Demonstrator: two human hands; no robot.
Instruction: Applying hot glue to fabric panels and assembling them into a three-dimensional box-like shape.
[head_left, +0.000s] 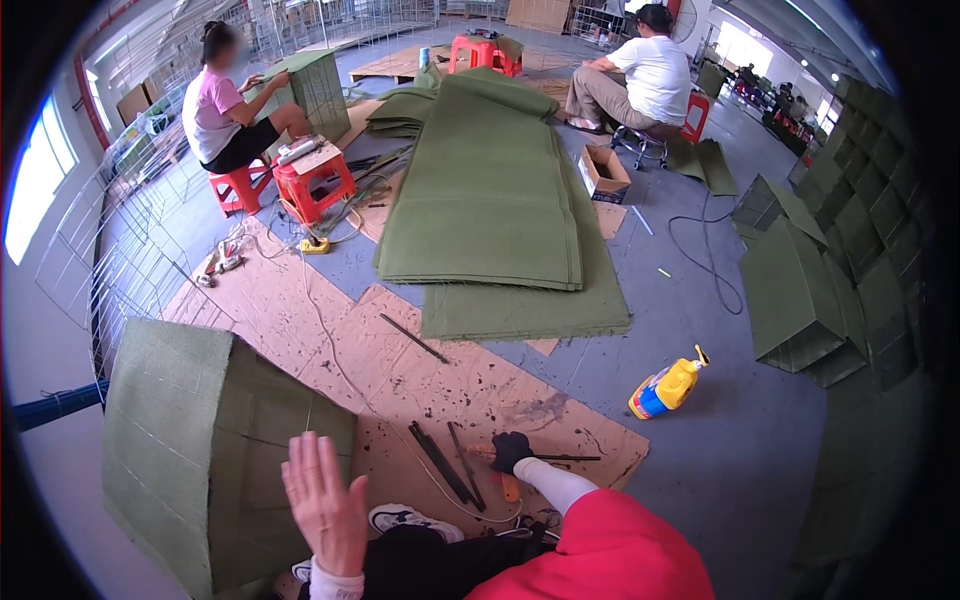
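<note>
My left hand (pixel 325 500) is bare and raised beside a green fabric-covered box (pixel 160 430), palm flat and fingers stretched out. Whether it touches the box, I cannot tell. My right hand (pixel 513 452), in a dark glove, is closed around an orange glue gun (pixel 511 488) low over the cardboard. A black glue stick juts out to the right of the glove, and a white cord runs from the gun's lower end. Left of that hand, several black glue sticks (pixel 440 462) lie on the stained cardboard (pixel 390 370).
Green fabric sheets (pixel 480 200) are piled ahead. A yellow bottle (pixel 667 385) stands right on the floor. Green boxes (pixel 800 300) are stacked far right. Two people sit working beyond, near red stools (pixel 313 185) and an open carton (pixel 604 175). Cords cross the floor.
</note>
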